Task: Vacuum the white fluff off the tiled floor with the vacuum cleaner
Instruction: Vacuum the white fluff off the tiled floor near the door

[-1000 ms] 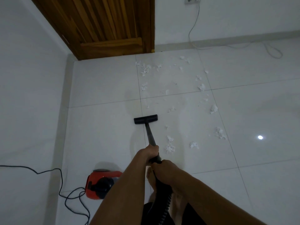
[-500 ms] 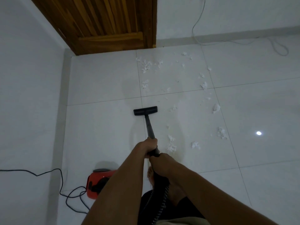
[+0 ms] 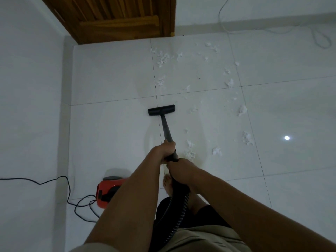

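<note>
While both hands clamp vacuum wand [image 3: 166, 129], left hand [image 3: 166, 150] forward on tube, right hand [image 3: 180, 170] just behind at hose end; floor nozzle [image 3: 161, 110] straight ahead of left hand, long axis crosswise to wand; white fluff [image 3: 190, 150] right of hands and beyond nozzle toward door [image 3: 116, 15]; nearest clump just beside left hand, so likely sweep rightward; red canister [image 3: 107, 190] behind-left; no readable brand or writing

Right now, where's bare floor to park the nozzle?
Bare: the tiles left of the nozzle, bordered by the left wall and the door. Crowded: fluff scattered right of the wand and ahead; the red vacuum body and cord near-left.
</note>
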`<state>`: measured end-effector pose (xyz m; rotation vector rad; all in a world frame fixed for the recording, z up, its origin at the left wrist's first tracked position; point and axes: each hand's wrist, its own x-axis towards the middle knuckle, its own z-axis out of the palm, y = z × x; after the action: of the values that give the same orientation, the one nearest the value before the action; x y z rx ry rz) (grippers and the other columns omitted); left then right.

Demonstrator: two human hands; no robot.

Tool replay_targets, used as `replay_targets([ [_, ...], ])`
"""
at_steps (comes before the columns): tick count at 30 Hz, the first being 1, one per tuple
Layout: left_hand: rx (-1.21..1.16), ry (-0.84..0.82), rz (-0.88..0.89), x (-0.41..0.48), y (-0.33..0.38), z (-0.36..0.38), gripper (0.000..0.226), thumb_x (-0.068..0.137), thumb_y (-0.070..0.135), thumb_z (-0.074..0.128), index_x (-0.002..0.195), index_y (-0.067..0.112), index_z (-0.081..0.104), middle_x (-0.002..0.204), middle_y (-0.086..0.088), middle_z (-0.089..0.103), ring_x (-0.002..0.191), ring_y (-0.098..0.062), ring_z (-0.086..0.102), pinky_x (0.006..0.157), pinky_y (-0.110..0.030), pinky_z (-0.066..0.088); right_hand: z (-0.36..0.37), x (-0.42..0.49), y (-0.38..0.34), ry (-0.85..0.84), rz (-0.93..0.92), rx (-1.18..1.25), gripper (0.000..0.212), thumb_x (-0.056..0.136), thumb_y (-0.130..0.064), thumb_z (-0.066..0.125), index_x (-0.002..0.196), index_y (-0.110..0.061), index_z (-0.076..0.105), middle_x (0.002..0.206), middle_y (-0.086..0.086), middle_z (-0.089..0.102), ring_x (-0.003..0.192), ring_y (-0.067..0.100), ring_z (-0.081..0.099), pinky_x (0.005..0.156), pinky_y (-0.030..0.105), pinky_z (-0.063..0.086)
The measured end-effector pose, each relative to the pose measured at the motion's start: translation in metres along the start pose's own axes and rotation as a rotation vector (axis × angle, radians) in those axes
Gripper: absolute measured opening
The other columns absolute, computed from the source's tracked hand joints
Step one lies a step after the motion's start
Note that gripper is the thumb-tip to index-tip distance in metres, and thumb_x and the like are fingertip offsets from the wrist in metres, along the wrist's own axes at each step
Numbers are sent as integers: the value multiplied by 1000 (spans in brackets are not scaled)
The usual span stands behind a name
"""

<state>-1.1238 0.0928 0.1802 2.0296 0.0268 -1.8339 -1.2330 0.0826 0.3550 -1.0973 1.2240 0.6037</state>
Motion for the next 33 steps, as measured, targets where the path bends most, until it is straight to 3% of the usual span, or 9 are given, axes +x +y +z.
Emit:
replay_targets([
  [3,-33,-27,-20,-9,0,1,55,98,30,33,151,23,18,133,-21,53,106,-31,61,83,-38,56,-1,1,3,11,-31,-15,21,107,-17,37,109,-3,53,71,7,52,22,0,47,28,9,30],
  [5,-27,-29,-23,-5,-1,0,60,97,31,35,153,30,14,143,-22,46,119,-34,58,86,-39,56,0,6,4,11,-26,-10,21,107,-17,38,108,-4,54,71,7,54,23,1,48,28,9,31],
  [8,-1,-34,-34,5,-1,-6,62,96,38,39,153,36,14,144,-21,46,119,-34,58,89,-43,57,4,13,3,-14,5,67,26,105,-18,40,107,-1,59,73,12,59,33,11,58,38,13,43],
  [13,-35,-24,-63,7,7,-10,65,99,28,40,154,38,7,117,-19,62,100,-29,65,84,-40,58,-2,20,-3,-50,45,234,20,106,-19,40,114,-9,55,81,13,59,56,22,61,49,29,56],
  [16,-6,-6,-48,16,17,-12,68,95,29,41,155,37,10,138,-20,51,118,-34,58,95,-47,54,-12,23,-10,-65,23,228,16,107,-17,38,115,-11,51,75,11,56,52,19,60,43,24,52],
  [20,44,17,-40,32,27,-13,70,91,36,41,154,40,11,142,-14,47,119,-30,57,98,-44,52,-23,31,-19,-62,-3,179,20,106,-13,38,120,-8,53,75,10,53,37,11,55,32,12,39],
  [23,94,28,-19,59,28,-19,80,77,44,40,153,41,15,151,-12,41,132,-29,49,108,-44,43,-25,32,-27,-81,-19,186,17,105,-12,39,115,-9,52,79,11,54,43,13,54,34,13,40],
  [28,107,12,-23,60,52,-29,77,78,37,41,151,39,18,151,-18,40,132,-34,49,103,-43,48,-35,38,-51,-4,-94,106,41,109,-13,36,147,-3,45,76,6,49,53,14,50,28,12,34],
  [33,132,-5,-5,86,72,-41,84,77,41,39,154,41,6,153,-15,37,137,-34,43,112,-47,39,-44,51,-80,4,-78,72,43,108,-8,35,151,-2,38,76,4,48,52,12,49,26,12,32],
])
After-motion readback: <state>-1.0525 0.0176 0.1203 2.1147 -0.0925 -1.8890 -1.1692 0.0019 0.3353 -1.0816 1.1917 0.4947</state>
